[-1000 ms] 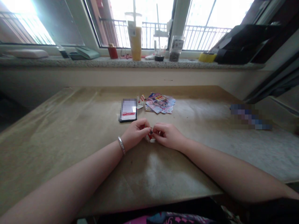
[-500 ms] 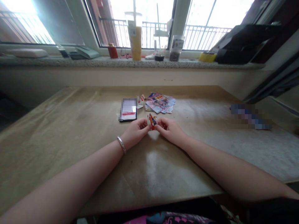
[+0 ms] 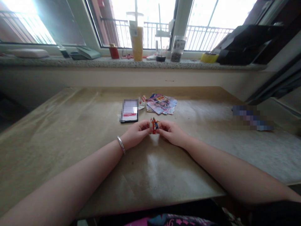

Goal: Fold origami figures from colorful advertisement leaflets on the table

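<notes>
Now both hands pinch one small folded paper (image 3: 154, 125) between them — left hand (image 3: 135, 135) on its left, right hand (image 3: 172, 133) on its right — upright, seemingly just above the table (image 3: 70, 131), near the phone (image 3: 129, 111) and paper scraps (image 3: 161, 104).

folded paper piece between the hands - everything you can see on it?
The folded paper piece is small, printed paper in red, white, blue and a little yellow. It is folded compact and pointed, standing upright, tip up. The left hand pinches its left side, the right hand its right side. It is low over the table, mid-width; whether its base touches the top cannot be told. Finer folds are too small to read.
</notes>
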A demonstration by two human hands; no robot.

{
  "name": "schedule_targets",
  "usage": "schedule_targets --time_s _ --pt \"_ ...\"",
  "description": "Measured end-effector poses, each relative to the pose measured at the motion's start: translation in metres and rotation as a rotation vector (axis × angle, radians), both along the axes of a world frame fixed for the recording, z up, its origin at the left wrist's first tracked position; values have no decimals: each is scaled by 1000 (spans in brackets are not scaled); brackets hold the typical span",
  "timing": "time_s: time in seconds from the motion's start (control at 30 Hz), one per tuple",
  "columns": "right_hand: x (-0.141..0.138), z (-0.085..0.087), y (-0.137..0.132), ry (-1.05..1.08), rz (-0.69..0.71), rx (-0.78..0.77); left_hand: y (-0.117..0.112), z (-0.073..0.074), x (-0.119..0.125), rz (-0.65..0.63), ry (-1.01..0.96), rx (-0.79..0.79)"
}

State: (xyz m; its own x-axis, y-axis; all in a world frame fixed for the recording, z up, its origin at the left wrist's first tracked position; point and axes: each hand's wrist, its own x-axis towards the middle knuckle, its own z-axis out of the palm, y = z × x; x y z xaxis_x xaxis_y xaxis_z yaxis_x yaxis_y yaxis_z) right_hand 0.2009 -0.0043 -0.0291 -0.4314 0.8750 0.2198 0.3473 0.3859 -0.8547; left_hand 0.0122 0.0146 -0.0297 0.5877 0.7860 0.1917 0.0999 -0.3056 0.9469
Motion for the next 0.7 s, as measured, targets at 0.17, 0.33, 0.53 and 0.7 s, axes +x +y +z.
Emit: schedule_targets --time_s 0.17,0.33,0.53,0.7 --pt "-1 1 -2 -30 9 32 1 3 -2 -35 52 40" --pt "-2 0 -4 -160 -131 171 -7 8 4 138 268 273" --pt "-4 3 -8 -275 -159 248 -15 13 7 280 492 637" --pt "-3 5 -8 -300 -142 265 -12 14 3 190 419 491"
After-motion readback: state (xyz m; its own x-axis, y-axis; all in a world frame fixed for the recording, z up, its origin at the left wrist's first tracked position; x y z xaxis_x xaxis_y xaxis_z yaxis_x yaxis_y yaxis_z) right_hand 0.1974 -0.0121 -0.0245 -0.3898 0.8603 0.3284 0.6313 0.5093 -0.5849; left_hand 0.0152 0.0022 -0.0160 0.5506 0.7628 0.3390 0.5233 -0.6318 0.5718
